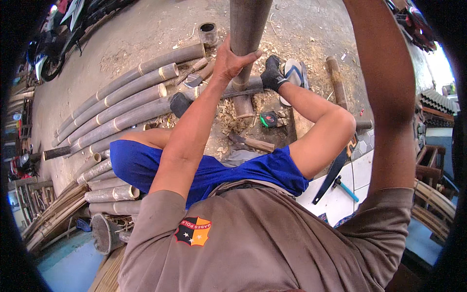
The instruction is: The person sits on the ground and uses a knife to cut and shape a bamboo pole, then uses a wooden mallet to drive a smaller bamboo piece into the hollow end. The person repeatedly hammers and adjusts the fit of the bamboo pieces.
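My left hand (230,62) is wrapped round a thick grey-brown bamboo pole (250,24) that rises upright past the top edge. My right arm reaches up along the right side, and its hand is out of view. The upright pole meets a long bamboo pole (146,110) lying across the floor under my socked feet. Just below that crossing shows a short bamboo end (243,106); how the pieces join cannot be told. A black and green tape measure (268,119) lies beside it. A blade with a wooden handle (258,144) rests on the shavings between my legs.
Several bamboo poles (131,73) lie side by side to the left, near a wide knife (193,80). A short bamboo tube (208,34) stands beyond. A sandal (293,73) and a bamboo length (336,80) are at right. A saw (332,176) and blue-handled hammer (347,190) lie by my right leg.
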